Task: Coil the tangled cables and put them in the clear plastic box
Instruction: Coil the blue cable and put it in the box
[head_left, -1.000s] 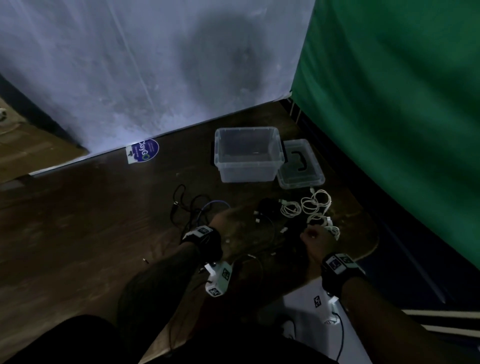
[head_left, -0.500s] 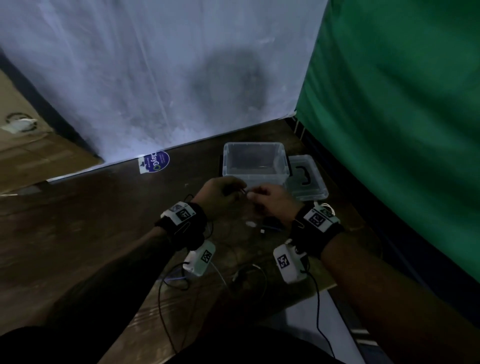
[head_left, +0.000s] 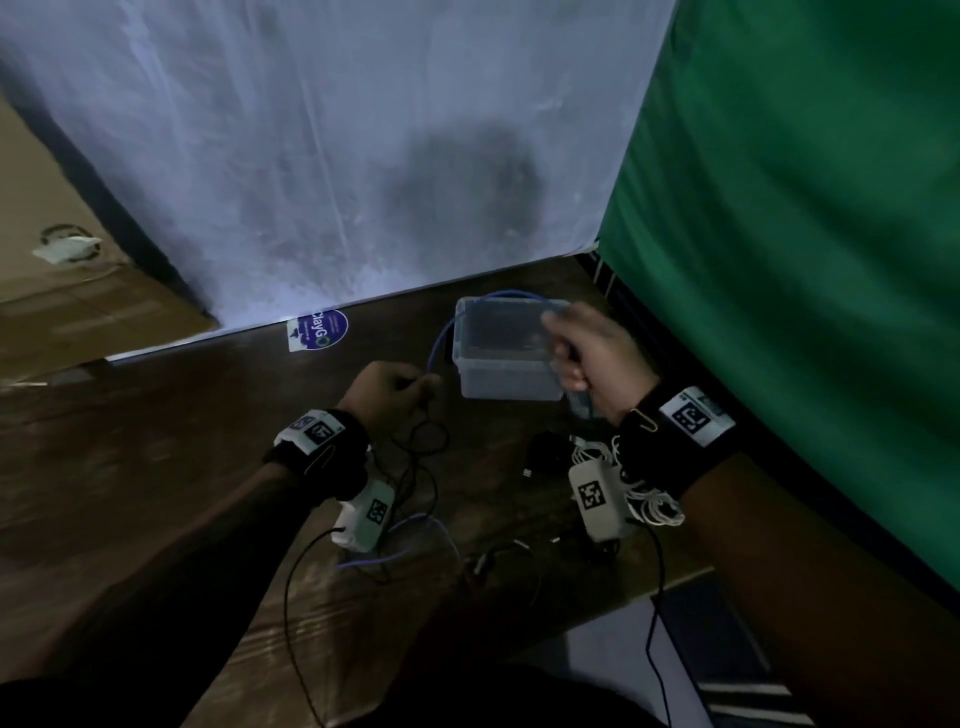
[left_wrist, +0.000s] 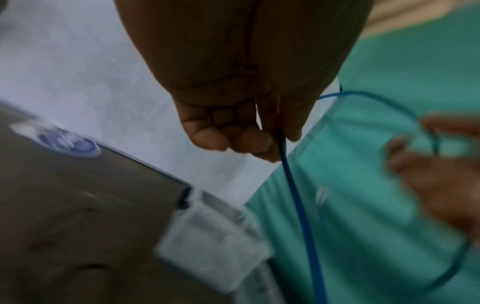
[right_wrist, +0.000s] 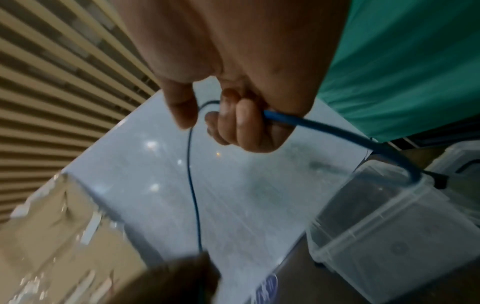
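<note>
A pale, stained white backdrop (head_left: 322, 156) is hung beyond the fingers, and a green cloth (head_left: 810, 234) is draped to their right. The dark wooden floor (head_left: 156, 457) is dimly lit. A round blue sticker (head_left: 318, 329) is seen at the backdrop's foot, and beige slats (right_wrist: 52, 72) are glimpsed overhead.

Dim, underexposed scene; motion-blurred wrist views, wide-angle edge distortion

I'm seeing a thin blue cable (head_left: 441, 338) arching over the far rim of the clear plastic box (head_left: 506, 374), open and standing upright on the floor, white cables (head_left: 644, 499) lying bunched near right, black cables (head_left: 421, 467) sprawling near left.
</note>
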